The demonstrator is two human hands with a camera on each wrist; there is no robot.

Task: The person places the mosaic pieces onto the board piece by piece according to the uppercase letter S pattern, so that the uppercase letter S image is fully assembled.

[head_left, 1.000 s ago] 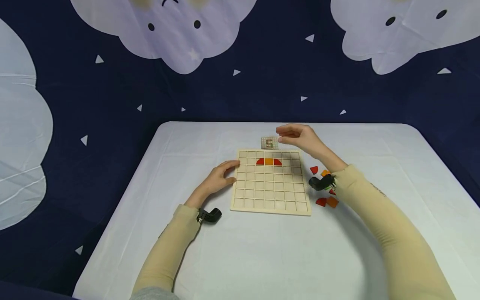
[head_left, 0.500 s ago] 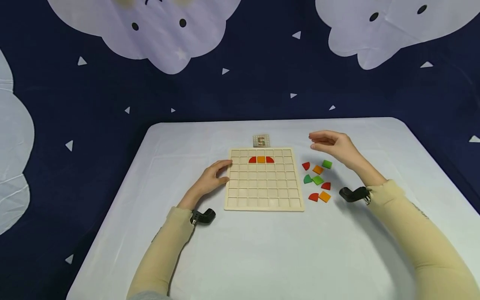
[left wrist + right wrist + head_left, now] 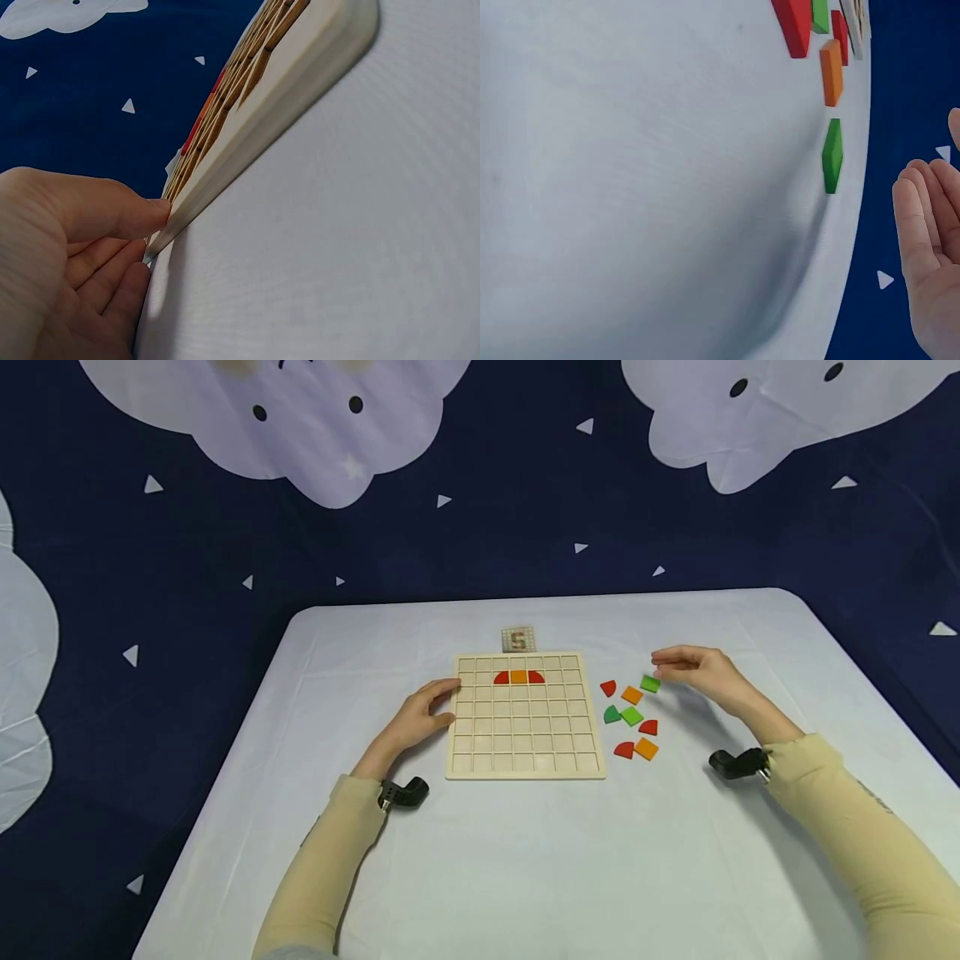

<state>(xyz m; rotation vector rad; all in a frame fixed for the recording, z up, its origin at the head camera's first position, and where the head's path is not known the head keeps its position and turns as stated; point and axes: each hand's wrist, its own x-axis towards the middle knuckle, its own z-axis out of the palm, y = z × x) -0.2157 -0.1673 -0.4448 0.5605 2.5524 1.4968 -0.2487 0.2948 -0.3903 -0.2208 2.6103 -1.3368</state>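
A pale wooden grid board (image 3: 525, 760) lies on the table, with two red quarter-round tiles and an orange square tile (image 3: 518, 677) between them in an upper row. My left hand (image 3: 412, 720) touches the board's left side with spread thumb and fingers; in the left wrist view the thumb (image 3: 120, 210) meets its rim. My right hand (image 3: 708, 675) hovers, holding nothing, beside a light green tile (image 3: 650, 684) at the top of the loose group. In the right wrist view that green tile (image 3: 832, 156) lies apart from the straight fingers (image 3: 919, 217).
Right of the board lie more loose tiles: red quarter-rounds (image 3: 624, 750), orange squares (image 3: 646, 749), a dark green quarter-round (image 3: 612, 714) and a light green square (image 3: 632, 716). A small gridded card (image 3: 518, 639) with an S-like figure stands behind the board. White cloth (image 3: 480, 868) covers the table.
My right hand has moved right from behind the board, then lowered toward the light green tile. The left hand stays at the board's side. The head view has shifted slightly.
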